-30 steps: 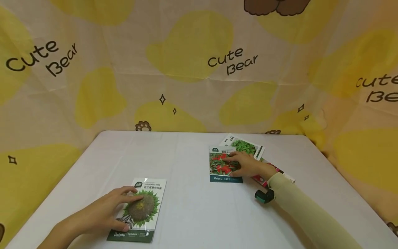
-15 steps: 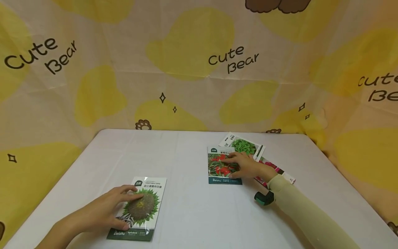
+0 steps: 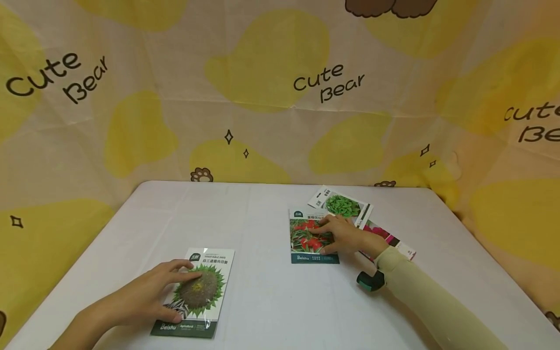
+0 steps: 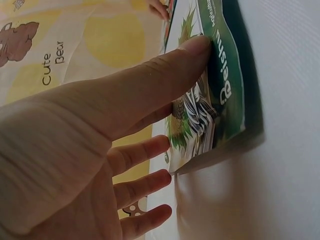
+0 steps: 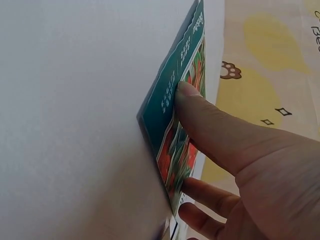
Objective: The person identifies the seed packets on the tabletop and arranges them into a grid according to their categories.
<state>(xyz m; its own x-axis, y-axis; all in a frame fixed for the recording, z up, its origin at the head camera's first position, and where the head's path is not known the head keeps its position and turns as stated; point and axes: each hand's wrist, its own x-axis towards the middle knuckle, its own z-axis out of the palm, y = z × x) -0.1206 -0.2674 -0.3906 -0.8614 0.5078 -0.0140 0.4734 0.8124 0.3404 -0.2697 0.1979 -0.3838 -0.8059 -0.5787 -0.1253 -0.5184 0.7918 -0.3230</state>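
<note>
plainly, a sunflower packet (image 3: 209, 291) lies under the wide left grip (image 3: 146, 295), a red-flowered packet (image 3: 303, 242) under the wide right grip (image 3: 346, 235).

Head view forward and down, wrist views close, table (image 3: 262, 301) shared

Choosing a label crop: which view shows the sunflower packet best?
Head: most of the sunflower packet shows face-up, the left hand covering part of its left side. Left wrist: steep slant, partly behind the hand, mainly the green band and printed seeds. Right wrist: not visible.
</note>
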